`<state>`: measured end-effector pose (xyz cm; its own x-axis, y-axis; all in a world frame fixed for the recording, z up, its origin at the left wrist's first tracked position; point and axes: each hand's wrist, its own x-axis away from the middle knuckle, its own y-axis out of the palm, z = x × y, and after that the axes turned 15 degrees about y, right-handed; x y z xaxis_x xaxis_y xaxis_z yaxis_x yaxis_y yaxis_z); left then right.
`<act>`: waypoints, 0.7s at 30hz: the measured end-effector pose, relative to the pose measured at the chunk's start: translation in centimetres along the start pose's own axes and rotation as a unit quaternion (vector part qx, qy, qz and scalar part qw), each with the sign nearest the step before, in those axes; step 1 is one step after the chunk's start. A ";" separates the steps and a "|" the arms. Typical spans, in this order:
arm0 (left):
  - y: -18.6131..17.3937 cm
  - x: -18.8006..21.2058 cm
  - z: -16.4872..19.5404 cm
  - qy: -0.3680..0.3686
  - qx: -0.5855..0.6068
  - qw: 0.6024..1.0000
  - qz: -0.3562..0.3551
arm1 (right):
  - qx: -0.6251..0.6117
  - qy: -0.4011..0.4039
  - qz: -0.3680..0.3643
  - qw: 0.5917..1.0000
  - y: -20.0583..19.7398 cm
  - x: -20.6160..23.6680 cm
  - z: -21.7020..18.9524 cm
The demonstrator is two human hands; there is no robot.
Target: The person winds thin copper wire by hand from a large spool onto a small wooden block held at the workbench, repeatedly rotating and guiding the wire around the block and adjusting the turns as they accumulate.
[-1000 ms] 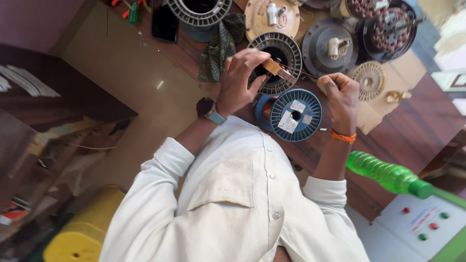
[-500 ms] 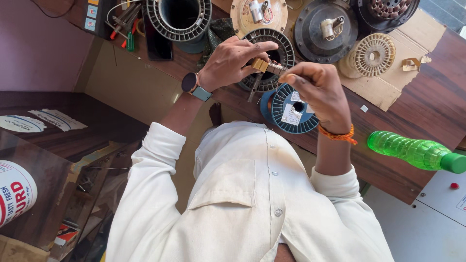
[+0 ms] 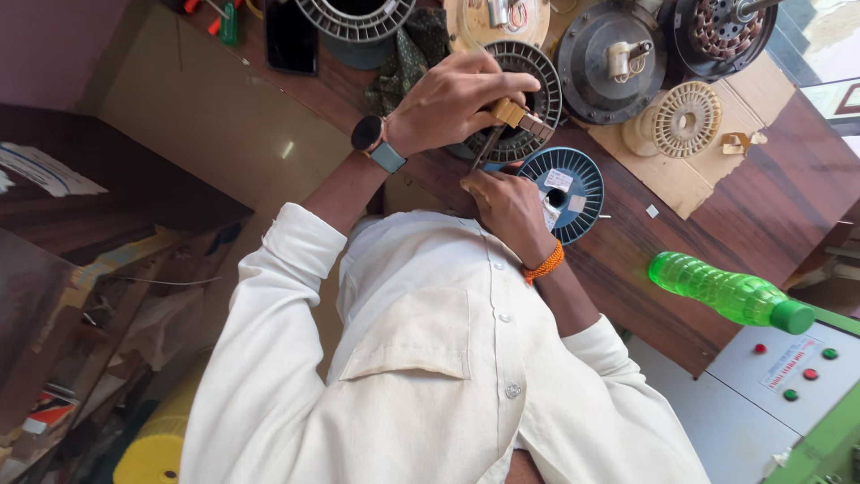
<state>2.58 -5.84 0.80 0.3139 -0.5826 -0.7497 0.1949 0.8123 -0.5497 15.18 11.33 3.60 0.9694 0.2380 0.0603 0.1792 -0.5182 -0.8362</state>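
My left hand (image 3: 448, 99), with a wristwatch, is closed around a small tan block-shaped tool (image 3: 512, 114) over a black slotted stator ring (image 3: 537, 76). A thin dark strip (image 3: 485, 148) runs down from the tool to my right hand (image 3: 511, 206). That hand wears an orange thread at the wrist and pinches the strip's lower end at the near table edge. It rests against a blue wire spool (image 3: 573, 184) and partly covers it.
On the wooden table (image 3: 770, 206) are a dark motor housing (image 3: 609, 58), a cream slotted disc (image 3: 685, 118) on cardboard (image 3: 681, 175), a black phone (image 3: 291, 36) and a lying green plastic bottle (image 3: 726, 296). A grey button panel (image 3: 788, 367) sits lower right.
My right hand has dropped from beside the tool to the near table edge by the blue spool. My left hand stays over the stator ring. The view has shifted.
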 end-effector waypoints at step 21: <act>8.8 4.8 5.5 -0.475 0.433 0.650 0.406 | -0.085 0.023 0.063 0.994 -5.6 -9.1 5.9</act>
<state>10.91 -1.37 -5.58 0.9917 -0.0085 0.1283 -0.0717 0.7912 0.6073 4.32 16.91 4.50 0.9919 0.1263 -0.0103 0.0782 -0.6742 -0.7344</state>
